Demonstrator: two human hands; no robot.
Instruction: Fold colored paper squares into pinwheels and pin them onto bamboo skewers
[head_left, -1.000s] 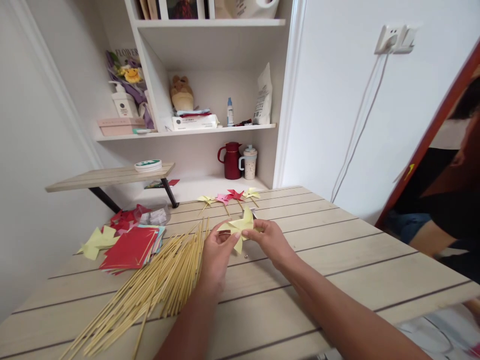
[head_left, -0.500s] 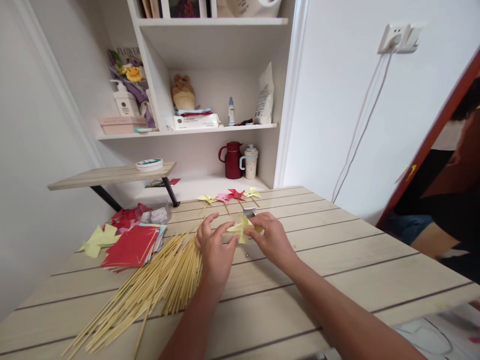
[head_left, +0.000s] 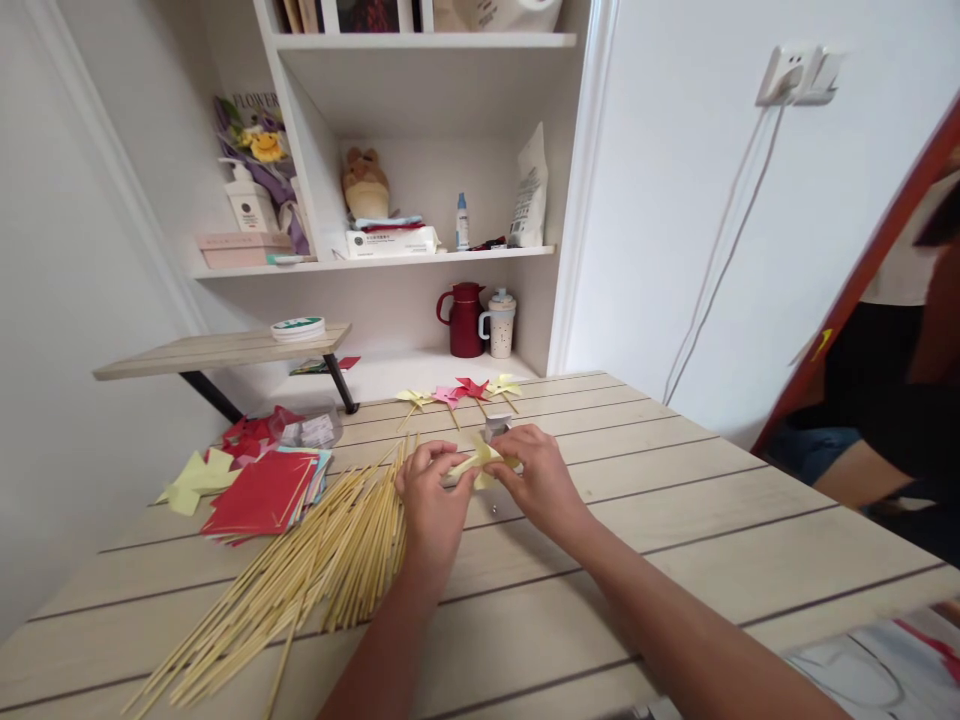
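Between my two hands is a pale yellow paper pinwheel [head_left: 480, 455], its blades folded in. My left hand [head_left: 436, 490] pinches its left side with thumb and fingers. From the right, my right hand [head_left: 540, 475] grips it, thumb and fingertips near its centre. A tiny shiny pin [head_left: 494, 510] lies on the table just below the paper. Right behind my right fingers stands a small open box [head_left: 497, 428]. Many thin wooden sticks [head_left: 330, 560] lie in a loose pile beside my left hand.
Several finished pinwheels [head_left: 472, 388] lie at the table's back. To the left are red paper squares [head_left: 262, 490], a yellow cut sheet [head_left: 197, 480] and a clear container [head_left: 315, 428]. A low wooden riser [head_left: 225, 350] stands behind them. A person [head_left: 892, 330] is at the far right.
My hands have drawn slightly closer around the yellow pinwheel, and it has tilted flatter. My left fingers have curled down. The person at the right has shifted.
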